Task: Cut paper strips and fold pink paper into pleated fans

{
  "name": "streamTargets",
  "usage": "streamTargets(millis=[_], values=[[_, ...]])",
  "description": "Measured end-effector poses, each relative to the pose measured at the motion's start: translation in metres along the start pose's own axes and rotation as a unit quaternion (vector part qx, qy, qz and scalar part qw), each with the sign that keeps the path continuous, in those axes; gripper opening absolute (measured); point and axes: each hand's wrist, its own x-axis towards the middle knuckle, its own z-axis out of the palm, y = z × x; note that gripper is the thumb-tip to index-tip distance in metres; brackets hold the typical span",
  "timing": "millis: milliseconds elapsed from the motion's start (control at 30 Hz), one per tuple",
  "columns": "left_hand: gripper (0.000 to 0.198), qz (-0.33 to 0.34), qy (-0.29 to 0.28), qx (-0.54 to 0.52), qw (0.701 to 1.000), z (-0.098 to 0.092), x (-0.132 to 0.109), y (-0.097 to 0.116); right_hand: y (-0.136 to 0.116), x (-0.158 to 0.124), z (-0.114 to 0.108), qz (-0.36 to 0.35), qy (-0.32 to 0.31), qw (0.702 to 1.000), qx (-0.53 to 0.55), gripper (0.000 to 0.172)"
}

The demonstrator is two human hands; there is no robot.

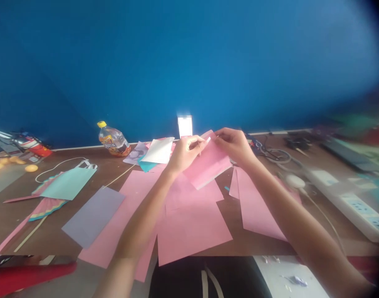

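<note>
A folded pink sheet of paper [208, 165] is held up above the brown table [65, 165] by both hands. My left hand [185, 153] pinches its upper left edge, fingers closed on the paper. My right hand [234, 145] grips the top right corner, fingers also closed. Beneath the hands several more pink sheets [189, 227] lie spread over the table, one [254, 207] to the right under my right forearm.
A grey sheet [93, 215] and a light green sheet [68, 182] lie at left, with a wooden stick [31, 234] and a striped paper fan [45, 207]. A yellow-capped bottle [113, 140] lies by the blue wall. A white power strip [360, 207] and cables sit at right.
</note>
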Motion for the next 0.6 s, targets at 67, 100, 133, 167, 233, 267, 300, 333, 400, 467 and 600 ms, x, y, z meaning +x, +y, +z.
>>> streamTargets(millis=[67, 100, 133, 167, 233, 267, 300, 333, 400, 467, 600], values=[[0.039, 0.003, 0.006, -0.005, 1.000, -0.0002, 0.0000, 0.0011, -0.0046, -0.0024, -0.0001, 0.000, -0.008, 1.000, 0.009, 0.034], [0.039, 0.005, 0.007, -0.006, 1.000, -0.0003, 0.0001, 0.0018, -0.0060, -0.0031, -0.0001, -0.003, -0.011, 1.000, 0.008, 0.035], [0.039, 0.007, 0.008, -0.004, 1.000, -0.0003, 0.0001, 0.0023, -0.0069, -0.0036, 0.0000, -0.006, -0.013, 1.000, 0.004, 0.034], [0.039, 0.009, 0.008, 0.000, 1.000, -0.0001, 0.0003, 0.0025, -0.0076, -0.0038, 0.0002, -0.009, -0.013, 1.000, 0.000, 0.034], [0.039, 0.009, 0.010, 0.007, 1.000, 0.0012, 0.0005, 0.0021, -0.0088, -0.0041, 0.0005, -0.017, -0.012, 1.000, -0.004, 0.033], [0.039, 0.009, 0.011, 0.008, 1.000, 0.0021, 0.0007, 0.0017, -0.0094, -0.0043, 0.0006, -0.021, -0.013, 1.000, -0.004, 0.033], [0.038, 0.008, 0.011, 0.007, 1.000, 0.0031, 0.0008, 0.0013, -0.0100, -0.0044, 0.0008, -0.023, -0.017, 1.000, -0.003, 0.033], [0.038, 0.008, 0.012, 0.005, 1.000, 0.0040, 0.0008, 0.0009, -0.0106, -0.0046, 0.0010, -0.023, -0.021, 1.000, -0.003, 0.033], [0.037, 0.010, 0.018, -0.003, 1.000, 0.0057, 0.0008, 0.0002, -0.0117, -0.0049, 0.0014, -0.022, -0.026, 0.999, -0.005, 0.032], [0.036, 0.008, 0.027, -0.014, 1.000, 0.0068, 0.0006, -0.0002, -0.0123, -0.0052, 0.0019, -0.023, -0.025, 0.999, -0.008, 0.032], [0.037, -0.008, 0.037, -0.032, 0.999, 0.0078, 0.0001, -0.0012, -0.0123, -0.0052, 0.0033, -0.027, -0.012, 1.000, -0.010, 0.032]])
